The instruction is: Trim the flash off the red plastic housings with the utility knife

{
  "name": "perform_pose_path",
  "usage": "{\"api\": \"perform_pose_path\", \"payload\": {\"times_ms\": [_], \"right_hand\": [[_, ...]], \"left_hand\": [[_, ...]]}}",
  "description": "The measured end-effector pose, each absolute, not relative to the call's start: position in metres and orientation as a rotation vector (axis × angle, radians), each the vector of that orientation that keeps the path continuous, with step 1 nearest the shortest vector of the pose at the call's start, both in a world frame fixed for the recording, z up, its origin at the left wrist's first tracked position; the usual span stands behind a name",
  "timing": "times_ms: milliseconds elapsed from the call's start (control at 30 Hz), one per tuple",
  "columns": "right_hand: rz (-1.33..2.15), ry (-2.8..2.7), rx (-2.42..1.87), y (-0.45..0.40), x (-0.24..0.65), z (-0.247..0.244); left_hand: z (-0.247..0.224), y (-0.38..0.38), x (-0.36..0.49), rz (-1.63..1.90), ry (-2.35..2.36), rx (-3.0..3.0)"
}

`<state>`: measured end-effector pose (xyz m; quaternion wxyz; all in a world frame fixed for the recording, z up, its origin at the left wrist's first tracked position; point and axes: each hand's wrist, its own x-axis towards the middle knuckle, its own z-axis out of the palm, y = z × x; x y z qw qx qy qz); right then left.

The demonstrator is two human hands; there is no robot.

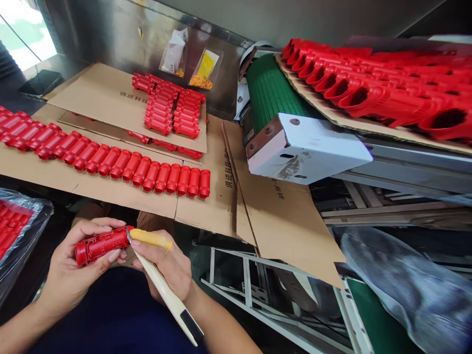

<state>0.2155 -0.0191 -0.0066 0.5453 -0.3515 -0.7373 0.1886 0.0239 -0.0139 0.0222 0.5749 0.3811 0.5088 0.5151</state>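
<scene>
Low in front of my body, my left hand (79, 253) is closed around a red plastic tube-shaped part (105, 245) with moulded slots along its side. My right hand (165, 260) grips a cream-handled utility knife (165, 290), its dark end pointing down toward my forearm. A yellow finger cot (152, 238) covers a finger of that hand. The knife's tip touches, or lies very close to, the right end of the red part. Beyond my hands, a long row of similar red cylinders (132, 166) lies on cardboard (155, 201).
Stacked cardboard (99, 88) holds more red parts (173, 108). Behind are two plastic bags (207, 69) with yellow items. A green conveyor (276, 88) with a white metal end (306, 147) carries red housings (368, 88) at right. A plastic-lined bin (37, 211) stands at left.
</scene>
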Motion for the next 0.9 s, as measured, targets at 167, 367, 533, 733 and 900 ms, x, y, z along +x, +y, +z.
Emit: {"api": "perform_pose_path", "payload": {"times_ms": [167,367,533,733,900], "right_hand": [[0.433,-1.75,-0.846,-0.019,0.215,-0.003],[0.467,-1.768,-0.864,-0.021,0.215,0.0],[0.559,-1.764,-0.896,-0.022,0.218,0.001],[0.504,-1.993,-0.85,-0.016,0.231,-0.005],[0.544,-1.52,-1.075,-0.006,0.247,-0.007]], "left_hand": [[0.022,-0.015,0.024,1.185,1.172,0.896],[0.023,-0.017,0.023,1.177,1.174,0.877],[0.023,-0.018,0.025,1.192,1.178,0.863],[0.016,-0.007,0.017,1.064,1.062,0.674],[0.021,-0.001,0.016,1.018,1.018,0.434]]}}
